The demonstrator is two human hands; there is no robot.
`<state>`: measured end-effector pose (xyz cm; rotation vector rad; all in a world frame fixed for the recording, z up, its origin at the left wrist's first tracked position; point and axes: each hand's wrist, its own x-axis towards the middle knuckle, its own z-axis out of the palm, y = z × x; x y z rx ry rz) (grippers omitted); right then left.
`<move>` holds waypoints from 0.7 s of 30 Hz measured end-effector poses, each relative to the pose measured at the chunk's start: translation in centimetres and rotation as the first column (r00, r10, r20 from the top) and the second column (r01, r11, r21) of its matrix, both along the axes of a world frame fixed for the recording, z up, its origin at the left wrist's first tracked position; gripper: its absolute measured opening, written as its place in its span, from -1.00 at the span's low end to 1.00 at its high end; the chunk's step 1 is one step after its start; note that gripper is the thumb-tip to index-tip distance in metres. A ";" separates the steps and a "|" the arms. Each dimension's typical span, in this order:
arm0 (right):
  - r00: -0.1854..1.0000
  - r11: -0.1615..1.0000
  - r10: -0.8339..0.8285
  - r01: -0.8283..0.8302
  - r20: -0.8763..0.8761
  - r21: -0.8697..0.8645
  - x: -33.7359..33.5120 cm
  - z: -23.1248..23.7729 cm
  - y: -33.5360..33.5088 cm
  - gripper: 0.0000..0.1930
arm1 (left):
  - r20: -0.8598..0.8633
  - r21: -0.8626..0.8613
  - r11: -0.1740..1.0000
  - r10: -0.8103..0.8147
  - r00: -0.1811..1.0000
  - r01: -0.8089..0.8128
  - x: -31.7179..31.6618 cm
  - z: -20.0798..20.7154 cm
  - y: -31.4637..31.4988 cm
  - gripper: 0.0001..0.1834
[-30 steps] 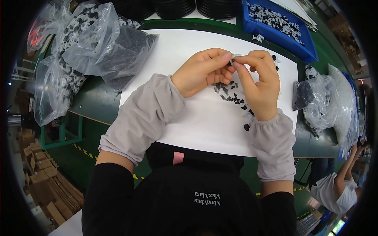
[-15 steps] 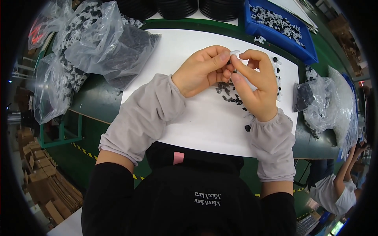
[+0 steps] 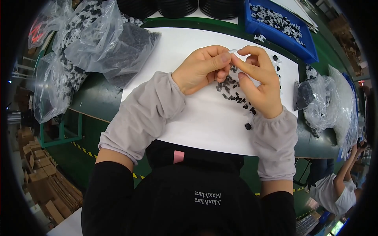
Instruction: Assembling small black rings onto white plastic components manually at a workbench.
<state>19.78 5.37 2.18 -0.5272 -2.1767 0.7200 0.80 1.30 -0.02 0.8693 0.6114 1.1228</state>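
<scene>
My left hand [image 3: 204, 70] is closed in a pinch above the white sheet, thumb against forefinger. From its fingertips sticks out a small white plastic part [image 3: 232, 51]; the rest of the part is hidden. My right hand [image 3: 262, 82] is beside it, a fingertip pressing at the white part while the thumb stands apart below with nothing visible against it. Under the hands lie loose small grey translucent pieces [image 3: 225, 87] and small black pieces [image 3: 239, 99]. Nearer to me, by the right sleeve, rests a round black piece [image 3: 248, 126].
A blue bin [image 3: 311, 56] of black-and-white parts stands at the far right. Clear plastic bags [image 3: 98, 51] of parts crowd the left, and another filled bag [image 3: 317, 98] sits at the right. Black-and-white pieces [image 3: 275, 58] line the sheet's right edge. Another person [image 3: 334, 192] is at lower right.
My right thumb has drawn back from the left fingertips and the right hand has shifted slightly right. More of the loose grey and black pieces now shows between the hands.
</scene>
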 end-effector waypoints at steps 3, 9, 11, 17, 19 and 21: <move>0.997 0.993 0.022 -0.031 -0.075 -0.117 0.8 0.8 0.5 -0.63 | -0.017 0.019 1.000 0.017 1.000 -0.017 0.6 0.4 0.2 -0.72; 0.879 0.966 -0.079 0.185 0.470 -0.183 3.0 -0.1 2.2 -0.89 | 0.093 -0.016 0.996 0.087 0.992 -0.086 0.2 0.0 0.5 -0.73; 0.871 0.964 -0.060 0.176 0.489 -0.197 2.9 -0.1 2.0 -0.92 | 0.092 -0.005 0.997 0.080 0.993 -0.080 0.1 -0.1 0.5 -0.72; 0.882 0.950 0.128 0.023 0.454 -0.311 2.6 0.5 1.2 -0.94 | 0.089 0.032 0.996 0.076 0.993 -0.079 -0.1 -0.3 0.6 -0.70; 0.882 0.928 0.210 -0.045 0.421 -0.370 2.5 0.2 1.1 -0.94 | 0.075 0.023 0.996 0.089 0.993 -0.091 0.0 -0.2 0.6 -0.70; 0.862 0.985 0.154 -0.097 0.483 -0.141 2.3 -0.5 1.2 -0.92 | 0.069 0.031 0.996 0.078 0.995 -0.081 0.0 -0.3 0.5 -0.70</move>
